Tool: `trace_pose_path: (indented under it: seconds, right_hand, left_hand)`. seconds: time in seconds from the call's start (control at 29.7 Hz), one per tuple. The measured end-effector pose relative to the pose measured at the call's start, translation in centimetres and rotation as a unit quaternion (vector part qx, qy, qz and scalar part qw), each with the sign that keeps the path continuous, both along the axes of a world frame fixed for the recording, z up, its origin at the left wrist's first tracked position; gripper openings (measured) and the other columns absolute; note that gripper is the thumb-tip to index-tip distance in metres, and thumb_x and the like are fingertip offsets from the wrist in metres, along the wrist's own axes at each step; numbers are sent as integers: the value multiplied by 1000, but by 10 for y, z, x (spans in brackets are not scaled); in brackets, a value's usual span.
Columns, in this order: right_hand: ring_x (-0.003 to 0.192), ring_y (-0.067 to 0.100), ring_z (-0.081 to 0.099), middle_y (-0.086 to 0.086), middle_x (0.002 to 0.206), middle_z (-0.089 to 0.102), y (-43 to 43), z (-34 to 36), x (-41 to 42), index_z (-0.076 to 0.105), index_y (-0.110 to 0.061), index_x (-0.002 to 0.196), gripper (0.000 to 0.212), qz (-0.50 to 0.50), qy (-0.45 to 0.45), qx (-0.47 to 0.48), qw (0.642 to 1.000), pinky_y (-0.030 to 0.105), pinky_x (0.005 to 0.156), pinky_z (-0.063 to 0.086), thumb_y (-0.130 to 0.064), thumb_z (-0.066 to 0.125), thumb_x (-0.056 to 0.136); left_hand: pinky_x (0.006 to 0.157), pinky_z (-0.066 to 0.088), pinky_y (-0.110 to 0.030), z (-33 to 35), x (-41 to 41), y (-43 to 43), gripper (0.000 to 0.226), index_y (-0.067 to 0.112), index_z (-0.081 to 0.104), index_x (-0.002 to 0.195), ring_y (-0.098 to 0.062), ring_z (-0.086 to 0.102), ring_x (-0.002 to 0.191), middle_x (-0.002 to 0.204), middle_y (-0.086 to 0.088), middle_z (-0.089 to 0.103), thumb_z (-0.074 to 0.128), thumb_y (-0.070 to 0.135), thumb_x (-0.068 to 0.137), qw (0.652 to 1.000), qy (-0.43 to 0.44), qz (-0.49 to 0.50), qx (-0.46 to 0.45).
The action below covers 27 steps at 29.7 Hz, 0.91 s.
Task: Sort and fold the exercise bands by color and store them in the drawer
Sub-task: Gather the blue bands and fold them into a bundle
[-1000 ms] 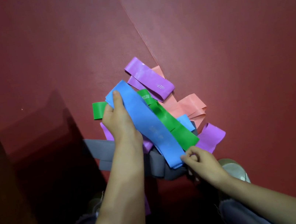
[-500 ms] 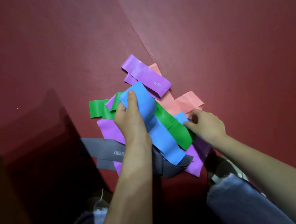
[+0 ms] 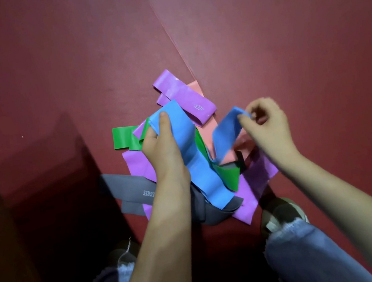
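Band pile lies centre frame on the red floor (image 3: pixel 284 27). Left hand (image 3: pixel 160 154) pinches one blue band (image 3: pixel 192 154), thumb on top at its upper end. Right hand (image 3: pixel 265 123), centre right, fingertips closed on a second blue band (image 3: pixel 226 134), lifted clear. Judgement: thin, limp, light, slightly tacky latex; grip at the ends. Green band (image 3: pixel 122 138), purple band (image 3: pixel 185 97), grey band (image 3: pixel 129 188) unsorted.

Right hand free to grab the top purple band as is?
Probably not yet: the right hand is pinching a blue band. The purple band itself lies uncovered atop the pile, just left of that hand.
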State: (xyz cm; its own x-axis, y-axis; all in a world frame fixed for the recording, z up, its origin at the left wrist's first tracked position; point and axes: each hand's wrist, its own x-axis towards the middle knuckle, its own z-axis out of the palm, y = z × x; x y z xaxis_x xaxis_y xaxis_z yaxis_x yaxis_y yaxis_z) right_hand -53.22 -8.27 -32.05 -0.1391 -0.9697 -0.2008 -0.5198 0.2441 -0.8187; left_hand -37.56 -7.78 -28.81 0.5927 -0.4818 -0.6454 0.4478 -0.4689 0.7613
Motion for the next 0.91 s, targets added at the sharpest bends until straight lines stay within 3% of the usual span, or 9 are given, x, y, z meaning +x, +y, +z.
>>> trace_pose_path:
  seconds: [0.07, 0.17, 0.24, 0.34, 0.44, 0.5, 0.61, 0.77, 0.91]
  right_hand:
    - [68, -7, 44, -12, 73, 42, -13, 11, 0, 51, -18, 71, 6, -15, -35, -56, 998, 9, 66, 34, -19, 57, 69]
    - [80, -10, 49, -18, 82, 52, -28, 29, 4, 50, -25, 71, 11, -7, -124, -69, 990, 12, 81, 39, -19, 58, 72]
    - [66, -8, 49, -19, 68, 56, -32, 42, 11, 48, -26, 70, 18, 9, -197, -30, 980, 9, 69, 40, -11, 58, 73]
    - [51, -6, 45, -19, 53, 55, -32, 62, 24, 51, -23, 68, 14, 50, -234, 16, 971, 7, 52, 36, -10, 56, 70]
    - [48, -5, 49, -17, 49, 58, -29, 80, 34, 56, -21, 67, 11, 106, -299, 74, 946, 7, 50, 38, -9, 58, 67]
    - [49, -4, 51, -14, 50, 59, -29, 89, 40, 58, -19, 68, 13, 148, -330, 104, 926, 9, 52, 41, -7, 63, 69]
    - [51, -7, 51, -13, 54, 59, -33, 87, 50, 57, -19, 69, 26, 130, -287, 80, 946, 7, 55, 41, 4, 63, 78]
    - [52, -5, 49, -6, 64, 56, -29, 65, 62, 56, -15, 84, 17, 103, -177, 81, 975, 8, 54, 39, 1, 62, 79]
    - [64, 30, 51, 24, 74, 60, -21, 52, 58, 45, -28, 84, 29, 81, -104, 60, 989, 34, 63, 45, -8, 65, 78]
  left_hand:
    - [73, 37, -31, 0, -1, 0, 26, 22, 50, 63, -17, 43, 79, 74, -2, 47, 55, 20, 89, 1000, -6, -7, 3]
    - [73, 40, -31, 0, -3, 1, 24, 21, 54, 66, -17, 46, 79, 82, -5, 52, 55, 20, 89, 1000, 0, -24, 1]
    - [74, 43, -32, 1, -4, 1, 22, 20, 56, 68, -18, 49, 79, 84, -6, 55, 55, 21, 89, 1000, 2, -31, 2]
    - [71, 44, -31, 0, -5, 0, 21, 19, 55, 69, -18, 49, 77, 82, -7, 55, 55, 20, 89, 999, -8, -41, -7]
    - [60, 45, -24, 3, -7, 0, 18, 17, 56, 73, -15, 50, 68, 76, -4, 56, 53, 16, 90, 998, -9, -51, -27]
    - [63, 45, -27, 3, -8, -2, 17, 17, 58, 74, -16, 51, 71, 77, -5, 57, 54, 13, 89, 997, -7, -65, -36]
    - [70, 42, -34, 6, -13, -3, 22, 19, 57, 70, -19, 51, 78, 82, -9, 57, 53, 7, 88, 995, 1, -88, -48]
    - [71, 43, -34, 8, -23, -2, 25, 18, 59, 71, -20, 52, 79, 84, -9, 59, 48, 2, 87, 996, 24, -85, -26]
    - [80, 47, -37, 7, -32, 1, 23, 17, 59, 78, -22, 59, 86, 93, -9, 64, 43, 24, 93, 994, 67, -83, 14]
